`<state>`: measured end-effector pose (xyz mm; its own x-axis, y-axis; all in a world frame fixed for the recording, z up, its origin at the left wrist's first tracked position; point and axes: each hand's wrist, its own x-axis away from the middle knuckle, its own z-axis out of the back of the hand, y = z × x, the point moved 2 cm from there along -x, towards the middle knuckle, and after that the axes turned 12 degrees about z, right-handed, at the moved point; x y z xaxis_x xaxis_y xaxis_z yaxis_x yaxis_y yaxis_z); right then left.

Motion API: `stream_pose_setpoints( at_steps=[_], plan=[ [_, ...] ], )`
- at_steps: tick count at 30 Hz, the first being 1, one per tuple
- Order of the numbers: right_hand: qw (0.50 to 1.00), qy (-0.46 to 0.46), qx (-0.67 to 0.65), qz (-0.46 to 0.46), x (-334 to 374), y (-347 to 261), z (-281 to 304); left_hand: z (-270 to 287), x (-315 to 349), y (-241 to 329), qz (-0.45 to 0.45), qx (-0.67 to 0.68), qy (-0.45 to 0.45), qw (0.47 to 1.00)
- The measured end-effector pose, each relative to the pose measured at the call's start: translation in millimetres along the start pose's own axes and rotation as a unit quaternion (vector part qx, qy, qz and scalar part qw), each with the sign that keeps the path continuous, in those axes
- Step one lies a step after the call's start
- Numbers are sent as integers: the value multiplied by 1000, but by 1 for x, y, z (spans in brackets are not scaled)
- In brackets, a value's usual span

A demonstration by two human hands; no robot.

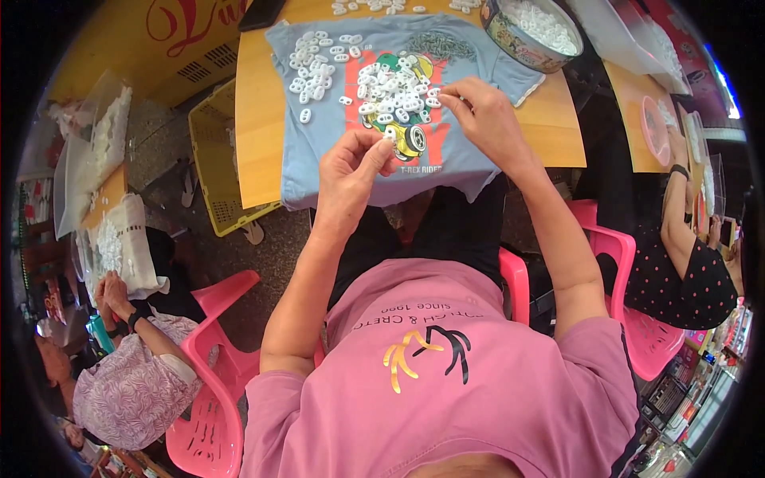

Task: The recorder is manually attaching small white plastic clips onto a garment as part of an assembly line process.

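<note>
Head view: left fingers (373, 160) pinch white piece (390, 135); right fingers (461, 90), hold unclear, beside loose pile (388, 82); brushing could scatter it.

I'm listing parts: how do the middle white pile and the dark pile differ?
The middle white pile is of chunky, rounded pieces with holes; the dark pile, of thin bits. The white pile is larger than the dark pile. The white pile is beside the right hand; the dark pile lies farther off. Both lie on blue cloth.
</note>
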<state>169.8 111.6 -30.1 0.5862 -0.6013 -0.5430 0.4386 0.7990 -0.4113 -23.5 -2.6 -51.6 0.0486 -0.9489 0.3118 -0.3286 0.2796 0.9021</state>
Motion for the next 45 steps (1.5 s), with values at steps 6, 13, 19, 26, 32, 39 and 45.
stream_pose_setpoints(
  at_steps=[6, 13, 19, 26, 32, 39, 45],
  plan=[
    [992, -88, 85, -32, -9, 2, -10, 2, 3, -1, -2, 0, -3, 1000],
    [987, -113, 115, -8, -4, -2, -16, 2, 2, -2, 0, 0, 2, 1000],
    [980, -19, -140, -139, -2, -2, -6, -6, 3, 5, -17, 15, 1, 1000],
    [734, 84, -592, -323, -2, -34, 12, -25, 4, 25, -40, 73, -27, 996],
    [742, 63, -595, -304, -1, -52, 16, -35, 5, 30, -112, 72, -8, 991],
    [823, 86, -508, -239, 4, -53, 11, -40, 7, 23, -150, 50, -2, 987],
    [798, 110, -524, -277, 10, -63, 1, -38, 8, 15, -118, 44, 21, 992]
  ],
)
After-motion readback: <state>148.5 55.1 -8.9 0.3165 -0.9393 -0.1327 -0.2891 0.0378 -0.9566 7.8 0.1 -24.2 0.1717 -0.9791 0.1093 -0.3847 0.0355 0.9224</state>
